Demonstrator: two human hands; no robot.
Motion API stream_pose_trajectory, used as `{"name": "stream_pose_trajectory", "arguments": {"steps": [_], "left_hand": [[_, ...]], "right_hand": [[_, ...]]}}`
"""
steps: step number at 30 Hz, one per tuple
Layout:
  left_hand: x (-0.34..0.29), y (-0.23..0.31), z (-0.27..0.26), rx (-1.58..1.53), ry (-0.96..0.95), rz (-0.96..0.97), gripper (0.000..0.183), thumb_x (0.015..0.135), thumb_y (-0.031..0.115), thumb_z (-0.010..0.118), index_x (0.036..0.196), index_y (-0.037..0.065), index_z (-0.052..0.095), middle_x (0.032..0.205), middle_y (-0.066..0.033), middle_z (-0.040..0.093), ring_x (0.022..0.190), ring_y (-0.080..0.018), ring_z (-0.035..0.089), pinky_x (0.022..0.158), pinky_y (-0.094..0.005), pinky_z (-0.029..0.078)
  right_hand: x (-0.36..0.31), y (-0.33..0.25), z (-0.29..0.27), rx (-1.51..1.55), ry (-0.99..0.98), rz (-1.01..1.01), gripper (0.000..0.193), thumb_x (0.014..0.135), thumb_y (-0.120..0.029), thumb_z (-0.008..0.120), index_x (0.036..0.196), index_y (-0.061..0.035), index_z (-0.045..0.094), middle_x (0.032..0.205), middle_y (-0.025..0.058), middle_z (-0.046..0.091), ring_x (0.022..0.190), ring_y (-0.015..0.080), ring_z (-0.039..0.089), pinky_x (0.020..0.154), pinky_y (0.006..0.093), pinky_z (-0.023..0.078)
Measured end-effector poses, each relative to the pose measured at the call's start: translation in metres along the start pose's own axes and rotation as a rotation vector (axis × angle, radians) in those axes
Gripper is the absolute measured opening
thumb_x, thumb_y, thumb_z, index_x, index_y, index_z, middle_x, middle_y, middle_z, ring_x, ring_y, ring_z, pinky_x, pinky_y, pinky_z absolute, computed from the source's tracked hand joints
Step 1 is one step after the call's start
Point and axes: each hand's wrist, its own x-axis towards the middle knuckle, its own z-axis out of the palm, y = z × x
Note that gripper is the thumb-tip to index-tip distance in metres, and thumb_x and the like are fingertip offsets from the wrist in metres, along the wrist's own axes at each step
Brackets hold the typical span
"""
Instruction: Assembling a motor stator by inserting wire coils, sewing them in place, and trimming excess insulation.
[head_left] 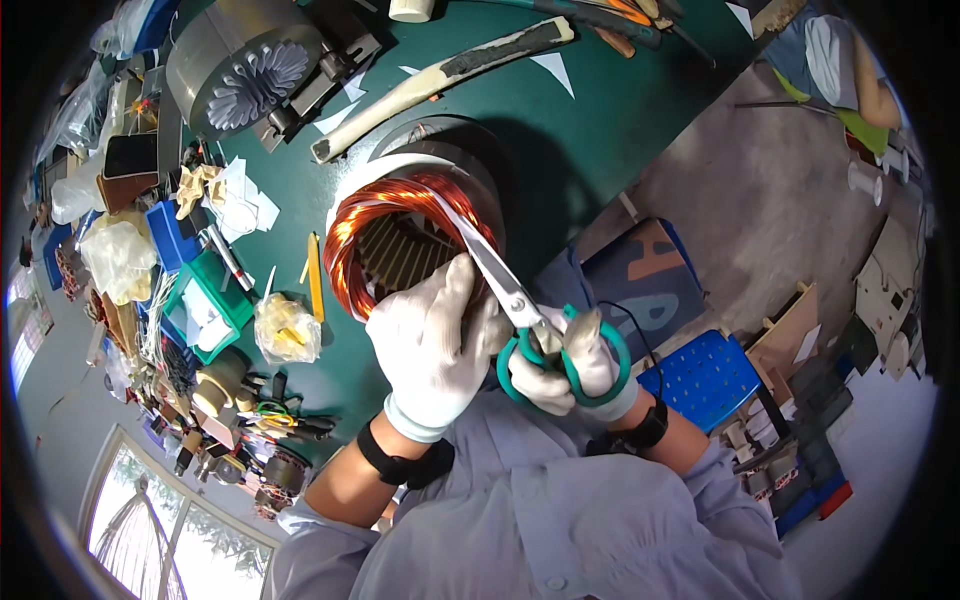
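Note:
A motor stator [345, 182] with a ring of copper winding [352, 235] stands on the green table, its slotted bore facing me. My left hand [425, 345], in a white glove, is closed at the near right edge of the winding, index finger along the rim; its fingertips are partly hidden. My right hand [590, 365], also gloved, has its fingers through the green handles of a pair of scissors [497, 275]. The blades lie across the right side of the winding, points toward the far edge. How far the blades are parted is hard to make out.
On the green table [620, 110], a long taped strip [440, 90] lies beyond the stator, with a larger motor housing [240, 70] at far left. A green bin [210, 305], a plastic bag [288, 328] and clutter crowd the left. A blue stool [705, 380] stands at right.

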Motion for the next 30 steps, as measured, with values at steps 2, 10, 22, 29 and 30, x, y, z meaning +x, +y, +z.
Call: {"name": "stream_pose_trajectory", "arguments": {"steps": [2,10,22,29,30], "left_hand": [[0.002,-0.001,-0.003,-0.016,0.015,0.047,0.055,0.075,0.005,0.083,0.126,-0.004,0.062,0.094,-0.0160,0.072,0.070,-0.0303,0.067,0.061,-0.0384,0.053],[0.006,-0.024,-0.035,-0.069,-0.153,0.213,0.048,0.072,0.008,0.084,0.114,-0.002,0.065,0.102,-0.0117,0.073,0.082,-0.0283,0.070,0.071,-0.0393,0.052],[-0.004,0.000,-0.010,0.061,0.019,-0.033,0.064,0.070,0.003,0.080,0.131,-0.004,0.064,0.107,-0.0122,0.070,0.084,-0.0260,0.064,0.073,-0.0384,0.047],[-0.005,-0.006,-0.009,0.060,-0.005,0.005,0.065,0.071,0.004,0.080,0.133,-0.003,0.063,0.109,-0.0110,0.070,0.087,-0.0255,0.064,0.074,-0.0384,0.047],[-0.004,-0.005,-0.010,0.058,-0.020,0.000,0.065,0.070,0.004,0.080,0.133,-0.003,0.063,0.109,-0.0108,0.070,0.086,-0.0253,0.064,0.074,-0.0385,0.046]], "right_hand": [[0.008,-0.005,-0.006,0.045,-0.044,-0.006,0.091,0.090,-0.085,0.031,0.136,-0.0098,0.053,0.055,-0.0040,0.042,0.038,0.0071,0.033,0.034,0.0242,0.029],[0.026,-0.054,0.000,0.460,-0.169,0.148,0.101,0.090,-0.083,0.044,0.139,0.0051,0.047,0.055,-0.0013,0.039,0.039,0.0090,0.036,0.033,0.0259,0.034],[-0.010,-0.062,0.041,-0.552,0.192,0.205,0.095,0.091,-0.081,0.051,0.133,0.0038,0.056,0.067,-0.0049,0.047,0.053,0.0043,0.039,0.048,0.0227,0.030],[-0.007,-0.053,0.028,-0.430,0.139,0.173,0.086,0.098,-0.073,0.048,0.138,0.0024,0.054,0.066,-0.0026,0.048,0.049,0.0048,0.042,0.047,0.0221,0.034],[-0.008,-0.051,0.027,-0.427,0.139,0.174,0.086,0.098,-0.073,0.048,0.138,0.0024,0.054,0.066,-0.0026,0.048,0.049,0.0048,0.042,0.047,0.0221,0.034]]}}
